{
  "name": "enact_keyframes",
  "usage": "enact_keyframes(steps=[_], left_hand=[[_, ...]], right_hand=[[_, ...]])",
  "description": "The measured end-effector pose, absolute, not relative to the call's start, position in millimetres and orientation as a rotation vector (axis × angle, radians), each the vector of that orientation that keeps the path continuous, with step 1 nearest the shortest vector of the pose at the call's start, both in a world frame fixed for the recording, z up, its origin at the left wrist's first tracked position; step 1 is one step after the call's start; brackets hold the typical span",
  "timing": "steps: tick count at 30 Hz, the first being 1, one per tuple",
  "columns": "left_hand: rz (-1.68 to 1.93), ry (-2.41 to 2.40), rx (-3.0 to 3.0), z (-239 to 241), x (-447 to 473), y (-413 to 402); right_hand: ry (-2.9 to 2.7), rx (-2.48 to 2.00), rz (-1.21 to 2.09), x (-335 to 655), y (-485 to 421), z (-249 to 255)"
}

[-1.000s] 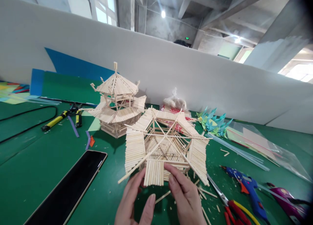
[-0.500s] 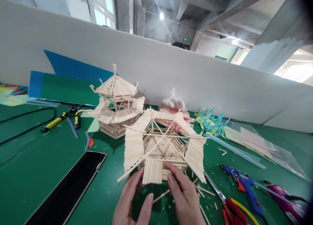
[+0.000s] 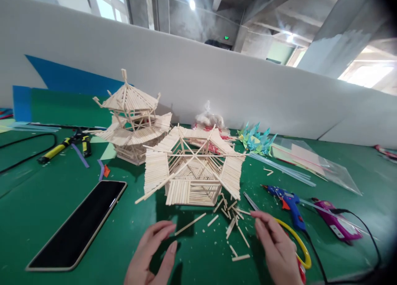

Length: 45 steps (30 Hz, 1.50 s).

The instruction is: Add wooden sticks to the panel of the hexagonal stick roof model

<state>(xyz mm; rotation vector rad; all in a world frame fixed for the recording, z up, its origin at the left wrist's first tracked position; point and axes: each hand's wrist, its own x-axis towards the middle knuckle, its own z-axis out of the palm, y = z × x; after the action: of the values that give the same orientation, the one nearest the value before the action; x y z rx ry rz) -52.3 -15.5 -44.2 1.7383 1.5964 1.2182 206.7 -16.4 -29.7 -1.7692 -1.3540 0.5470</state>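
A hexagonal roof built of thin wooden sticks rests on the green table in front of me, with no hand on it. My left hand hovers open just before it, fingers apart, near a loose stick. My right hand reaches to the right over the scissors with a yellow and red handle; its fingers are loosely curled and I cannot see whether they grip. Several short stick pieces lie scattered between my hands.
A finished two-tier stick pavilion stands behind on the left. A black phone lies at front left, yellow-handled pliers farther left. A blue glue gun, a purple one, paper cranes and plastic bags sit right. A white wall closes the back.
Both hands have let go of the stick roof, which now rests on the table. My right hand has moved right to the scissors; my left has drawn back.
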Motion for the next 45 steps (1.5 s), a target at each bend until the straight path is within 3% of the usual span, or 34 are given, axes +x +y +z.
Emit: enact_keyframes(steps=[4, 7, 14, 18, 33, 45], left_hand=[[1.086, 1.611, 2.169, -43.7, -43.9, -10.2], [0.717, 1.615, 2.584, -41.9, -35.4, 4.2], [0.161, 1.580, 2.786, -34.6, -13.4, 31.2], [0.022, 1.555, 2.822, -34.7, -10.5, 33.6], [0.059, 1.627, 2.828, -36.5, -14.8, 34.1], [0.338, 1.594, 2.778, -43.0, -18.8, 25.3]], right_hand=[[-1.251, -1.820, 0.472, 246.6, -23.8, -35.7], [-1.247, -1.833, 0.418, 263.3, -27.9, -35.7], [-1.446, -1.866, 0.398, 260.9, -23.0, -25.9], [-1.818, -1.907, 0.328, 251.0, -6.2, -27.3], [-2.531, -1.990, 0.117, 236.5, 49.1, -18.5], [-2.791, -1.671, 0.055, 215.8, 70.3, -18.0]])
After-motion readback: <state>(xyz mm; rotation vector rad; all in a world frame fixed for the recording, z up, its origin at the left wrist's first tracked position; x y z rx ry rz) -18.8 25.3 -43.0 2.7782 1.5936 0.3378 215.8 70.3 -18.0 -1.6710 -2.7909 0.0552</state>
